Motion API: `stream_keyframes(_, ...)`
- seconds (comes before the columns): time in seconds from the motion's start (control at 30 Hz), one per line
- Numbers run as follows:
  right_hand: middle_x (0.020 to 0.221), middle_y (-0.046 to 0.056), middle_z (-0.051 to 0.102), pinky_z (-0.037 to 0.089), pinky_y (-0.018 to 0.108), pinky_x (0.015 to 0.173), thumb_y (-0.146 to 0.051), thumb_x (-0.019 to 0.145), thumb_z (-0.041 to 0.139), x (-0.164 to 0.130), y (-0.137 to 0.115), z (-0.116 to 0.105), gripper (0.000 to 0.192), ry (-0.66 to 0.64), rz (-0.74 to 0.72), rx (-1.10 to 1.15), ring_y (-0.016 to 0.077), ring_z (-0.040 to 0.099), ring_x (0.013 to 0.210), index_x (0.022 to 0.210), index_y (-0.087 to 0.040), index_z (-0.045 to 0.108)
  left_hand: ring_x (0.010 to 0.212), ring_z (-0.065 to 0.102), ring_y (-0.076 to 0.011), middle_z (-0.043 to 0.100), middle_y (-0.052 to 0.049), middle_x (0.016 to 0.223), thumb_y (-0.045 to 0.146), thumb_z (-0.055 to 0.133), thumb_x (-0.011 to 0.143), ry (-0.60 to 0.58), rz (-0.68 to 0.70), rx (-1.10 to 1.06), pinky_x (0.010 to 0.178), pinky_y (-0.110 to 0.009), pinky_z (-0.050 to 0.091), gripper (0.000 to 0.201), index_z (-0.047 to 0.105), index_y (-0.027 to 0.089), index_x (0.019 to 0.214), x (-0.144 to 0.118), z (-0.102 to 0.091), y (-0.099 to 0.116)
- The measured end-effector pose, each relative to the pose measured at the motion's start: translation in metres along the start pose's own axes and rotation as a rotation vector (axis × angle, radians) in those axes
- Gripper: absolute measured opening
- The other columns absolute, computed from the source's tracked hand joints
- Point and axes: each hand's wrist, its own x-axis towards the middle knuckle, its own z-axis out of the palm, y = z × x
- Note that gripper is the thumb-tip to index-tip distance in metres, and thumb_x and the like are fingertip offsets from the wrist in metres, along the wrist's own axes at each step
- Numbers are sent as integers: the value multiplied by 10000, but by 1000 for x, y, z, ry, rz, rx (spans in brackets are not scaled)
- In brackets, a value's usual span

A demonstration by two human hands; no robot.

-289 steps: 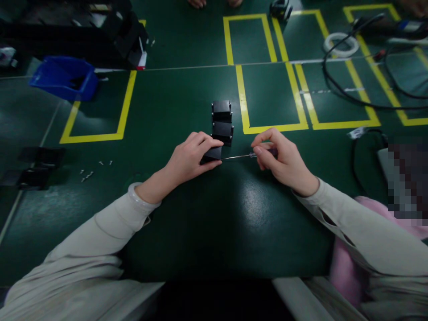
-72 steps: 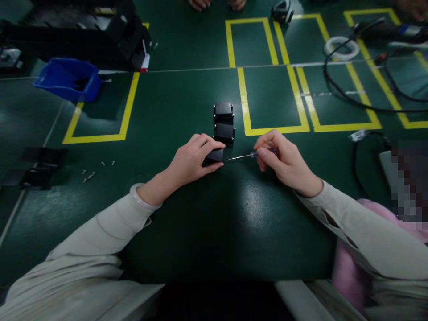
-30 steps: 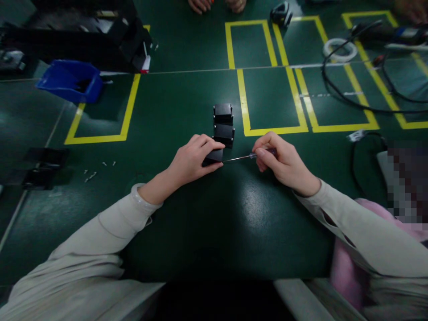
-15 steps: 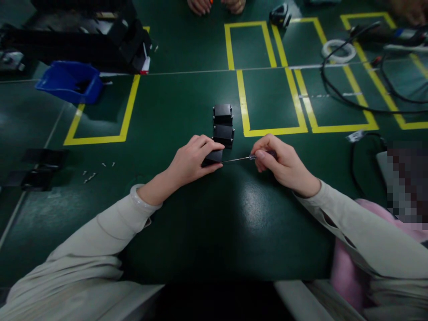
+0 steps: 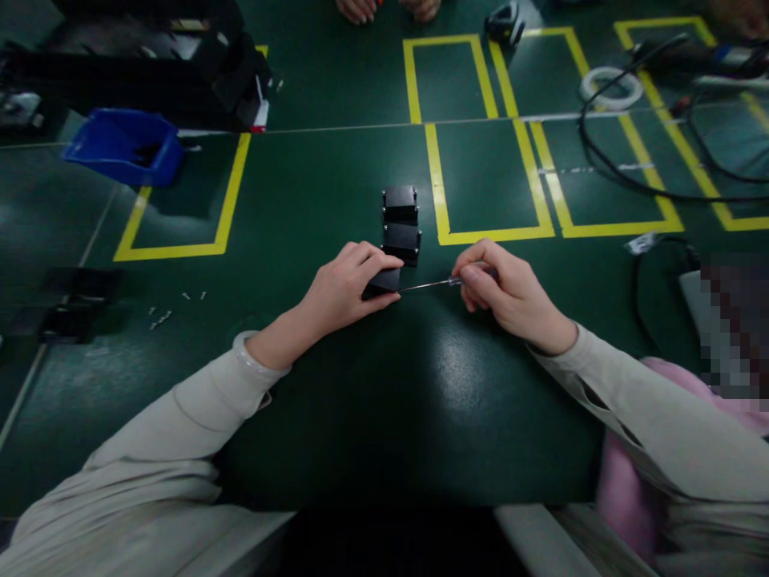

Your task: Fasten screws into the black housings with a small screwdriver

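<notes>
My left hand [image 5: 342, 287] grips a small black box [image 5: 384, 280] and presses it against the green table [image 5: 336, 401]. My right hand [image 5: 505, 290] pinches the handle of a thin screwdriver [image 5: 428, 284]. Its metal shaft lies nearly level and its tip meets the right side of the held box. Two more black boxes, one [image 5: 401, 240] just behind the held one and one [image 5: 400, 202] farther back, stand in a row touching each other.
Yellow tape rectangles [image 5: 484, 172] mark the table. A blue bin [image 5: 123, 146] and black equipment [image 5: 156, 72] stand at the back left. Small screws [image 5: 161, 316] and black parts [image 5: 63, 320] lie at the left. Cables [image 5: 625, 160] and a white tape roll [image 5: 611, 82] are at the right. Another person's hands [image 5: 388, 8] show at the far edge.
Almost nothing differs. Both hands keep the same hold on the box and screwdriver; my right hand's fingers shift slightly on the handle.
</notes>
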Motion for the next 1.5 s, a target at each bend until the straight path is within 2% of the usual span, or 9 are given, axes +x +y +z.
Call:
stream_keyframes(0.27,719,-41,568,447,241,566,-254,1006,548,0,-2,0,61,13,-39,-26,81,574,572,1001,-199,522,1105,566,-275,616,-98,1186,402,642,942,8,3,9,876,-402,515,410,554,216,1295,0,0,0)
stream_keyframes(0.5,564,-65,514,361,244,487,-356,1030,512,1,-6,0,176,-15,7,-46,84,498,473,947,-200,522,1122,561,-274,611,-97,1197,404,630,953,-6,1,8,873,-394,517,408,546,212,1303,0,-1,1)
stream_keyframes(0.7,643,-66,540,423,253,566,-317,1023,537,1,-3,1,112,12,-37,0,86,547,541,1011,-213,496,1106,569,-275,618,-96,1192,389,646,936,13,2,-3,876,-409,515,408,548,224,1297,0,1,-1)
stream_keyframes(0.9,559,-74,507,352,247,484,-355,1034,512,-1,-4,0,173,-7,-2,-46,77,483,462,945,-206,517,1109,566,-274,616,-98,1207,381,644,937,19,10,-4,869,-403,518,405,551,217,1295,0,1,-1)
stream_keyframes(1.07,697,-50,559,424,246,554,-312,1007,563,0,-3,0,112,29,-41,-34,80,560,551,1000,-212,514,1105,571,-277,622,-95,1178,390,650,932,14,0,8,880,-414,521,407,556,223,1292,0,1,0)
stream_keyframes(1.27,589,-65,527,375,246,498,-343,1028,520,-1,-4,-1,163,-7,-21,-58,77,505,480,947,-203,539,1114,570,-279,620,-96,1198,383,654,930,19,6,5,876,-415,523,413,549,227,1297,0,2,-1)
stream_keyframes(1.5,646,-52,560,423,246,542,-260,1005,548,1,-5,-1,78,8,-36,-54,81,554,533,962,-195,536,1100,573,-274,621,-98,1184,399,651,934,23,17,3,862,-403,519,415,550,219,1294,0,2,-1)
